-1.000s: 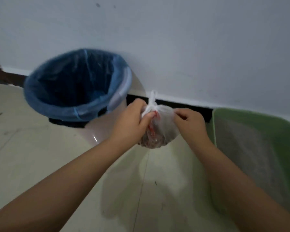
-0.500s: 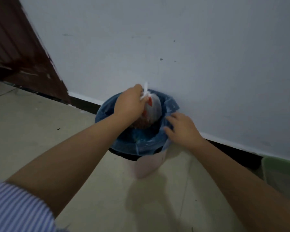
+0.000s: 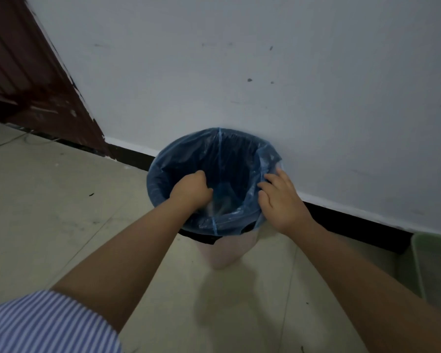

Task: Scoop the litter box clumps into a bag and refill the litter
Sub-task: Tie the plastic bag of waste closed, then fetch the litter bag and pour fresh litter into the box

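the left hand [image 3: 191, 191] has dropped from above the bin [image 3: 215, 159] down inside its liner, fingers curled, whether still grasping the bag [image 3: 214, 206] i cannot tell, right hand [image 3: 281, 200] flat on the rim; refill remains.

My left hand [image 3: 191, 190] reached forward and down, fingers curled under. My right hand [image 3: 281, 200] lay palm-down, fingers spread. Both forearms stretched ahead.
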`<action>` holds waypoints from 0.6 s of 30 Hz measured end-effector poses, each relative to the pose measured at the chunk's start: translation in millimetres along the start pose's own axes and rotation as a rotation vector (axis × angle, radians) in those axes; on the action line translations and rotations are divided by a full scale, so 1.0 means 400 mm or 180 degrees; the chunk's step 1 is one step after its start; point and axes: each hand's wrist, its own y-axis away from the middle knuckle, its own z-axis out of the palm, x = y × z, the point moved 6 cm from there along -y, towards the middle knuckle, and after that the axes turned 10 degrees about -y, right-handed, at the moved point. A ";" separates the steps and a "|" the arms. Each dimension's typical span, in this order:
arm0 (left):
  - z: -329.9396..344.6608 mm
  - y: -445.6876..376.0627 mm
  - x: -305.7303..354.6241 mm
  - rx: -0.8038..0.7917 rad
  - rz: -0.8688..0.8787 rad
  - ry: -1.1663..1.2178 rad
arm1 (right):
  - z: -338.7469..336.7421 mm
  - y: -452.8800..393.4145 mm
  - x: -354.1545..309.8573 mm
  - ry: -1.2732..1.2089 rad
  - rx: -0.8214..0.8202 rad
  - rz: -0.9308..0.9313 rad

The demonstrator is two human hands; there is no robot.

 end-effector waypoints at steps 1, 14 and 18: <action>-0.001 0.011 0.002 0.0035 0.0086 -0.0058 | 0.000 0.003 -0.003 -0.0021 -0.0031 -0.0012; 0.018 0.189 0.130 0.0883 0.1319 -0.0537 | -0.024 0.115 0.039 -0.1068 -0.0102 0.0321; 0.046 0.249 0.275 0.1085 0.1684 -0.0885 | -0.057 0.256 0.151 -0.0901 0.0258 0.0481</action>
